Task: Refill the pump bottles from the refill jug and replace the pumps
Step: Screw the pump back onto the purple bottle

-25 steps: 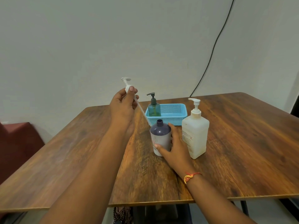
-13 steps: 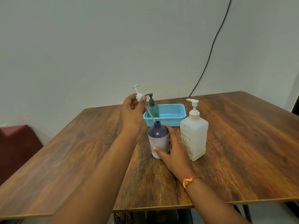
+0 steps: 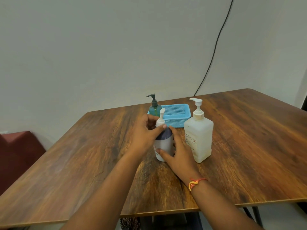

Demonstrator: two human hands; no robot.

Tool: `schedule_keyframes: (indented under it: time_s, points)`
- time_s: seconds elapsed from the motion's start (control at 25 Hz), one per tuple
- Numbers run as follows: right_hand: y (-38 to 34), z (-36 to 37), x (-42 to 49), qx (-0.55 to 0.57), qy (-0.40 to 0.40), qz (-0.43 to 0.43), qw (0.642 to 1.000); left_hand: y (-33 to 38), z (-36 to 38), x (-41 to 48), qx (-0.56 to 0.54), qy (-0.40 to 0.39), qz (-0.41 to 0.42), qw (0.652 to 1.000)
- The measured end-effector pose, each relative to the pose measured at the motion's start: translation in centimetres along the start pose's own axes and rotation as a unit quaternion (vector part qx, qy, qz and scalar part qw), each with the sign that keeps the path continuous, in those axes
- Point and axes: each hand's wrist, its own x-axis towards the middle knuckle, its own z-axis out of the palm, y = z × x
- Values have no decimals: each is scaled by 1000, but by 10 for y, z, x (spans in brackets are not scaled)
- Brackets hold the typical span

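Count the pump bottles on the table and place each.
3. The green bottle stands inside the blue basket, left end; the purple bottle is mid-table in front of it; the white bottle stands right of that.

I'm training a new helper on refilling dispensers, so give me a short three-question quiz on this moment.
1. True or false: the left hand grips the white pump standing at the mouth of the purple bottle.
2. Which hand holds the purple bottle's body? A) left B) right
3. Fill in: the green bottle stands in the blue ____.

Key:
1. True.
2. B, the right hand.
3. basket.
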Motion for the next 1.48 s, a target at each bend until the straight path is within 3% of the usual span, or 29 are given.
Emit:
schedule_keyframes:
  time_s: [0.24, 0.56, 0.8, 1.0, 1.12, 1.2, 1.36, 1.48]
  points:
    - [-1, 1, 1, -3, 3, 0, 1000, -4, 2, -2, 48, 26, 13, 998]
    - [3, 2, 4, -5, -5, 5, 1000, 9, -1, 2, 78, -100, 1, 992]
    - [1, 3, 1, -8, -5, -2, 1000, -7, 1, 2, -47, -32, -32, 998]
    - [5, 1, 5, -8, -9, 0, 1000, 1, 5, 3, -12, -87, -16, 996]
    - [2, 5, 2, 1, -12, -5, 1000, 1, 10, 2, 18, -31, -5, 999]
    - [2, 4, 1, 0, -11, -7, 1000, -4, 7, 3, -27, 0, -16, 1000]
    - [5, 0, 4, -2, -12, -7, 1000, -5, -7, 6, -89, -56, -53, 993]
    - [6, 1, 3, -4, -17, -3, 1000, -1, -9, 8, -44, -82, -44, 995]
